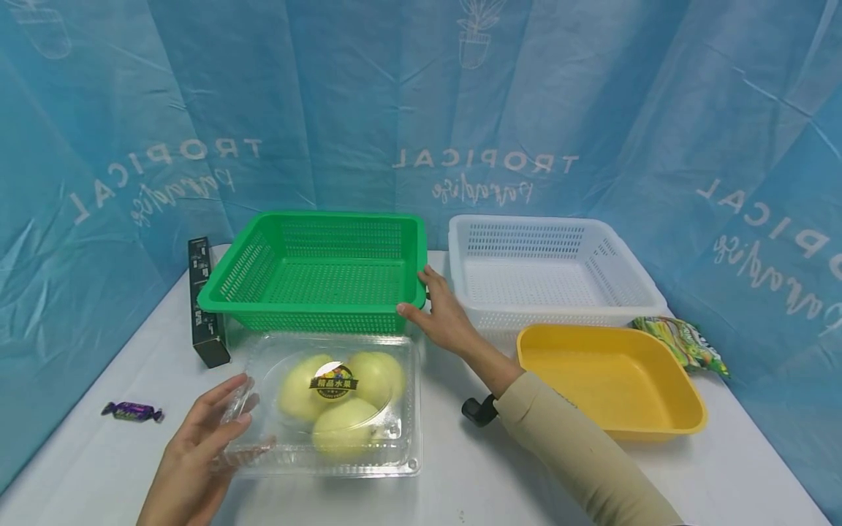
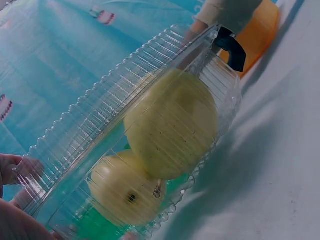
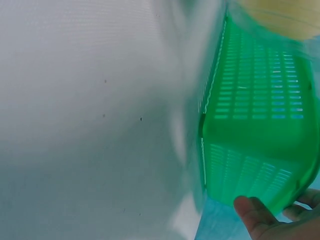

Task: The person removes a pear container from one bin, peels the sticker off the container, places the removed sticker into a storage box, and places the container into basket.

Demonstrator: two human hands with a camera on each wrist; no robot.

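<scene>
My left hand [image 1: 197,446] grips the left side of a clear plastic clamshell box [image 1: 263,365]. Inside are several pale yellow-green apples [image 1: 345,424], seen through the lid with its dark label; the left wrist view shows them through the ribbed wall [image 2: 170,125]. A shadow lies under the box, which appears raised off the table. Beyond it stands a green perforated basket [image 1: 329,307] with nothing in it. My right hand [image 1: 444,314] holds that basket by its near right corner, thumb in front and fingers along the right rim; the right wrist view shows the thumb [image 3: 252,215] against the wall.
Right of the green basket stands a white basket [image 1: 559,314], with a yellow basin [image 1: 612,387] in front. A green snack bag [image 1: 684,343] lies behind the basin. At left are a long black box [image 1: 207,321] and a purple-wrapped candy [image 1: 133,412]. A blue curtain [image 1: 368,88] encloses the table.
</scene>
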